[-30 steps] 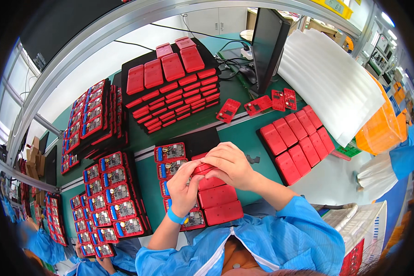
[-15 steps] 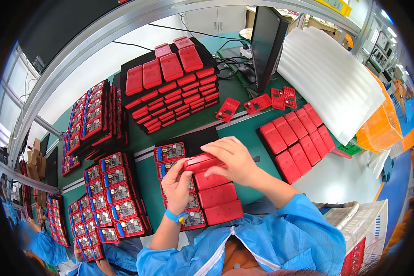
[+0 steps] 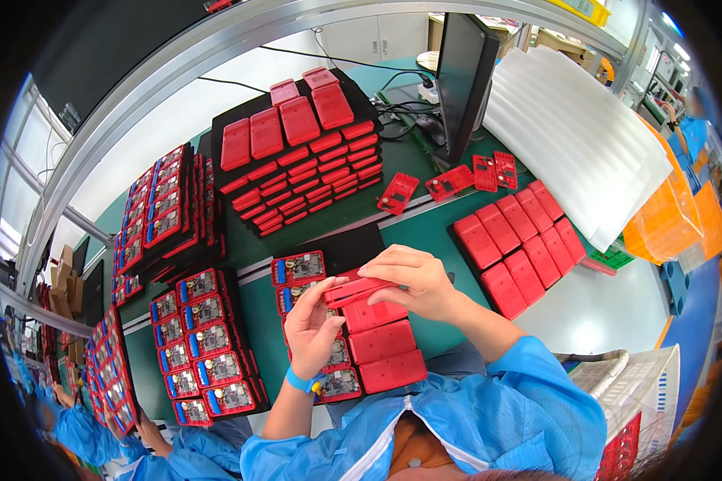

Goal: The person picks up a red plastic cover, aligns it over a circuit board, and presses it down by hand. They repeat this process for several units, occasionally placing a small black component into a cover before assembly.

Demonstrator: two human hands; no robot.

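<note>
Between my two hands is a red plastic case [image 3: 353, 292], raised above a black tray [image 3: 359, 244]; a seam runs along its near side. My left hand [image 3: 311, 327], with a blue band at the wrist, grips its left end between fingers and thumb. My right hand [image 3: 415, 280] holds the right end, fingers over the top and thumb below. Open case halves with circuit boards [image 3: 299, 267] fill the tray's left column, partly hidden by my left hand. Closed red cases [image 3: 393, 367] lie face down in the column beside them.
Stacked trays of boards [image 3: 217, 337] stand at left, where a co-worker's hands [image 3: 148, 433] hold a tilted board tray [image 3: 111, 369]. Behind is a tall stack of red cases [image 3: 301, 120]. At right are more cases [image 3: 501, 232], a monitor [image 3: 464, 88] and white foam sheets [image 3: 578, 136].
The red case has tilted slightly in my hands and its seam shows more. My right hand has shifted a little downward. At left, the co-worker's board tray has moved left, off the stack, and tilted up.
</note>
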